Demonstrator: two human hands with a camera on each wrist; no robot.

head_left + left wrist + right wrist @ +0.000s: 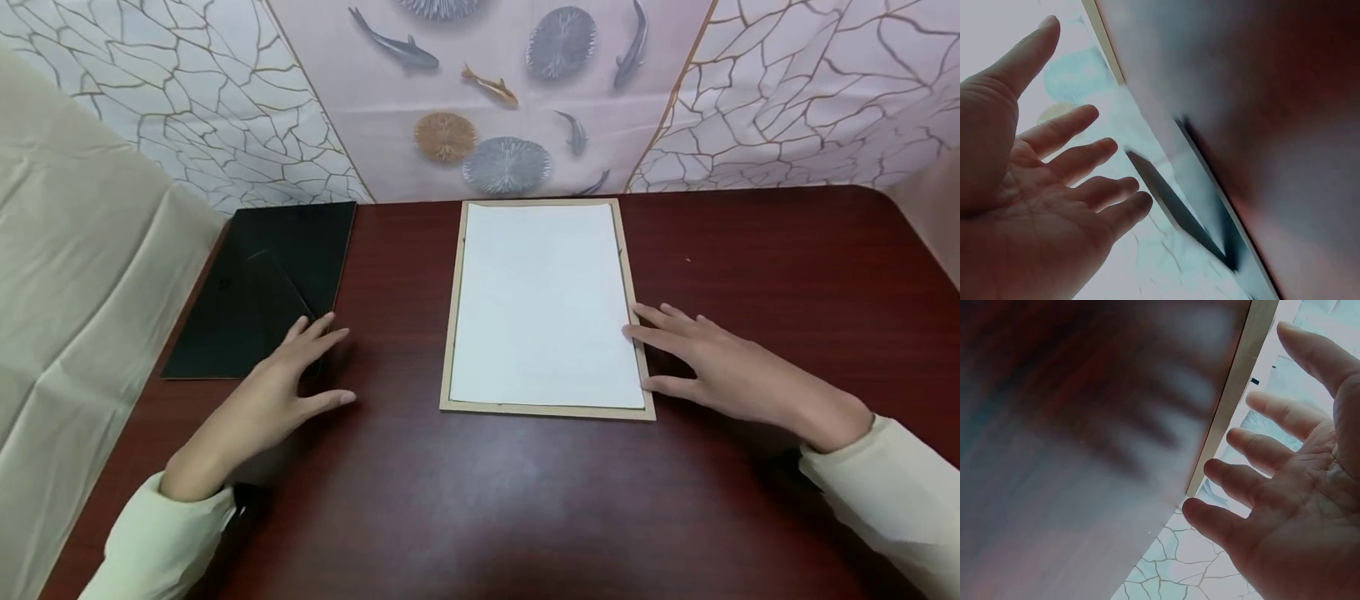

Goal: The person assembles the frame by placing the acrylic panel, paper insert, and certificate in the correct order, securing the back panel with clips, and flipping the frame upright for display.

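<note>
A light wooden frame (447, 367) lies flat on the table, with a white sheet (543, 308) inside its border. My right hand (723, 367) is over the frame's right edge, fingers spread and nothing held. In the right wrist view its fingertips (1207, 515) appear beside the wooden edge (1235, 394); contact cannot be told. To the left lies a black panel (217, 308), and a narrow dark flap (1175, 212) stands up from it at an angle. My left hand (273, 396) hovers near the panel's lower right corner, fingers apart, holding nothing.
The dark red wooden table (765, 258) runs back to a patterned backdrop (487, 92) with fish and round motifs. A cream cloth (82, 275) hangs along the left side. Loose pale sleeves (161, 533) cover both forearms.
</note>
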